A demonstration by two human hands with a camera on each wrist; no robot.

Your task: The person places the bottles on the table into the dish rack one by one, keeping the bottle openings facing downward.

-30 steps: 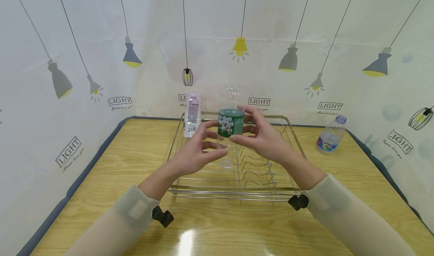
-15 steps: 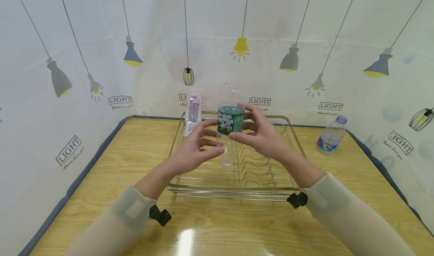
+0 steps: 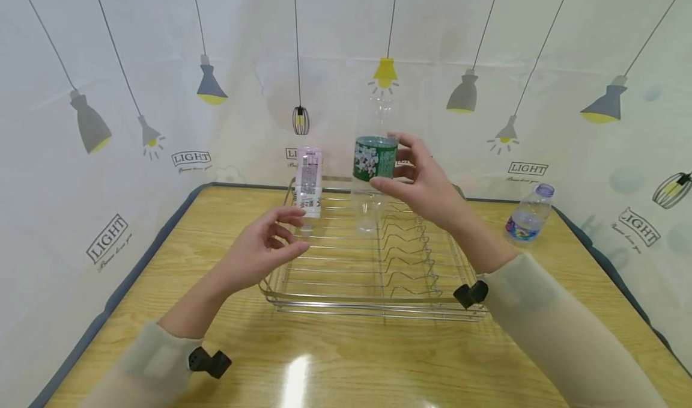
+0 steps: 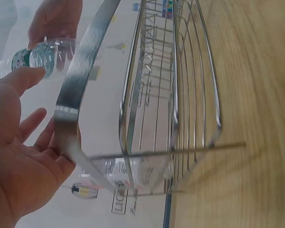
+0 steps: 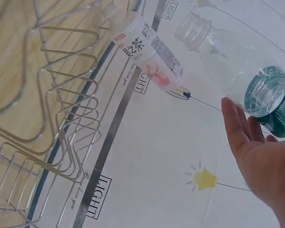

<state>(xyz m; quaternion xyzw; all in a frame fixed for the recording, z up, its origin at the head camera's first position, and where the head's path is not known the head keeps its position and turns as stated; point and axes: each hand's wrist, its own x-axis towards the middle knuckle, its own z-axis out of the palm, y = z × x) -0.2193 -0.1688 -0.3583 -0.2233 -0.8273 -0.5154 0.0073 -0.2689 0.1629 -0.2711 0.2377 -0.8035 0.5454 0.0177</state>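
My right hand holds a clear plastic bottle with a green label, thumb and fingers on opposite sides of it. The bottle is upside down, its neck pointing down, raised over a wire dish rack. Nothing is in my left hand, which is apart from the bottle, near the rack's left side with its fingers loosely bent. Just beyond it, a pink-and-white labelled bottle stands upside down at the rack's back left.
A small clear bottle with a purple top and a colourful label stands upright on the wooden table, right of the rack. Behind the table hangs a white cloth printed with lamps. Wavy wire dividers fill the rack's right half.
My left hand has come off the green-labelled bottle and moved left and toward me. My right hand has lifted the bottle higher and slightly right.
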